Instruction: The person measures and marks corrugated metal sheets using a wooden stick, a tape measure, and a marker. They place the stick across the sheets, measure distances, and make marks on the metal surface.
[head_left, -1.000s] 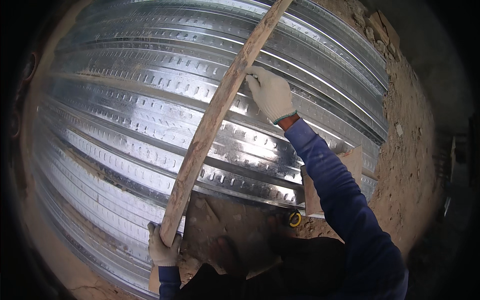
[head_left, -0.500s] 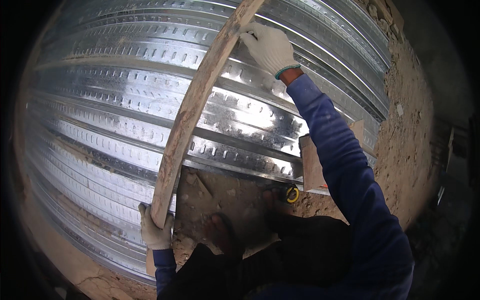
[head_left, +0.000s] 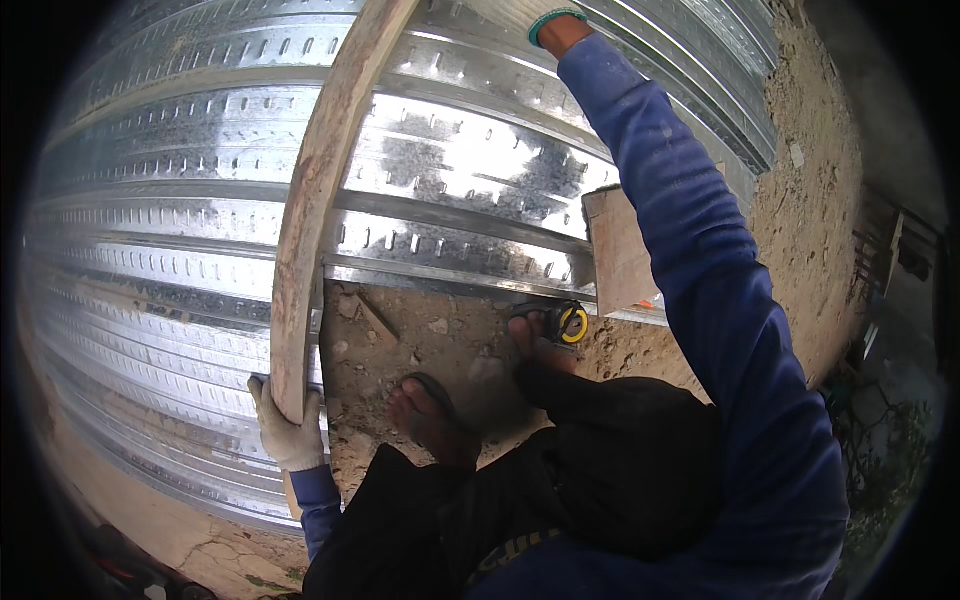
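Note:
A long wooden plank (head_left: pixel 318 180) lies slantwise across the ribbed, shiny metal decking sheets (head_left: pixel 450 150), running from the lower left up past the top edge. My left hand (head_left: pixel 290 432), in a whitish knit glove, grips the plank's near end, with fingers and thumb on either side of it. My right hand (head_left: pixel 505 12), in a similar glove with a green cuff, reaches over the decking at the top. Its fingers are cut off by the picture's edge, so whether it touches the plank does not show.
A yellow and black tape measure (head_left: pixel 573 324) is beside my right foot. A wooden block (head_left: pixel 622 250) stands at the decking's near right edge, partly behind my right sleeve. Rough earth (head_left: pixel 812 210) borders the decking on the right. A wood scrap (head_left: pixel 377 320) lies on the ground.
The view has shifted, so the plank and decking sit lower left and higher up. My right hand has gone mostly out at the top. My left hand keeps its grip on the plank.

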